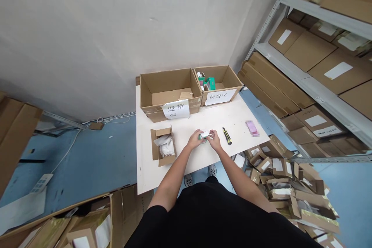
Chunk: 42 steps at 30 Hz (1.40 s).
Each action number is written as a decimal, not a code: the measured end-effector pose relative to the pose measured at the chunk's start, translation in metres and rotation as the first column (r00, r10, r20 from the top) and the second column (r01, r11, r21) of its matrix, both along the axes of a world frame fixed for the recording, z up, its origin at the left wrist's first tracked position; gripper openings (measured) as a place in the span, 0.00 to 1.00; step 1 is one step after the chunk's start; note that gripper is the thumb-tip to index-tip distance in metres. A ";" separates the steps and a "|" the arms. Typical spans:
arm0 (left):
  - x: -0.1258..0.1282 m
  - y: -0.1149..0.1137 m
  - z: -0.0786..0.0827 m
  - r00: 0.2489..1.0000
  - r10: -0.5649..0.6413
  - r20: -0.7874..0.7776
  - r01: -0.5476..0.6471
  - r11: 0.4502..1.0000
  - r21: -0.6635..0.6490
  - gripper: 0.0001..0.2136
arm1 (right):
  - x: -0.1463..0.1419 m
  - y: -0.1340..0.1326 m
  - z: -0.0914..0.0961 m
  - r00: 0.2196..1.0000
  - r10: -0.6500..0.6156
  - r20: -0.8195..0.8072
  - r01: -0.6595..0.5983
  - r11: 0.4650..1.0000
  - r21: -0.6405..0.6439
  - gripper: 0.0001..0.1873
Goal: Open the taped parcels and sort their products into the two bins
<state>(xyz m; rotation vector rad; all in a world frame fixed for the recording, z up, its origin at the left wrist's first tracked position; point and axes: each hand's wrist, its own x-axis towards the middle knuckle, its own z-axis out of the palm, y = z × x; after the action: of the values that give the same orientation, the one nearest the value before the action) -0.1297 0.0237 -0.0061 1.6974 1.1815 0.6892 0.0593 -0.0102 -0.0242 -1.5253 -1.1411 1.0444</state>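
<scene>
Over the front part of the white table, a small white and green box is held between my two hands. Curled against its left side are the fingers of my left hand. The right side is gripped by my right hand. A yellow and black utility knife lies just right of my right hand. To the left stands an opened cardboard box with white wrapping inside. The underside of the small box is hidden.
Two labelled cartons stand at the back: a larger left carton holding a flat cardboard piece, and a right carton containing several green boxes. A blurred pink item lies right. Discarded boxes cover the floor beside shelves.
</scene>
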 end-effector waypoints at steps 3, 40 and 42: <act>0.002 0.000 -0.003 1.000 -0.010 -0.021 0.010 1.000 -0.005 0.24 | -0.002 -0.001 -0.004 0.999 0.026 0.035 -0.027 1.000 0.017 0.30; 0.060 0.070 0.018 0.921 0.362 0.143 -0.363 0.932 -0.021 0.26 | 0.040 0.103 0.032 0.985 0.127 -0.113 -0.124 0.992 0.036 0.24; 0.075 0.110 0.052 0.913 0.350 0.211 -0.362 0.932 0.022 0.26 | 0.061 0.146 0.063 0.980 0.144 -0.135 -0.128 0.985 0.116 0.25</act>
<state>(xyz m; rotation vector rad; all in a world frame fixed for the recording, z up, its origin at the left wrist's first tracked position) -0.0543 0.1339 0.0454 1.4292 1.3471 1.1059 0.1200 0.1355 0.0390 -1.2823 -1.1941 1.1463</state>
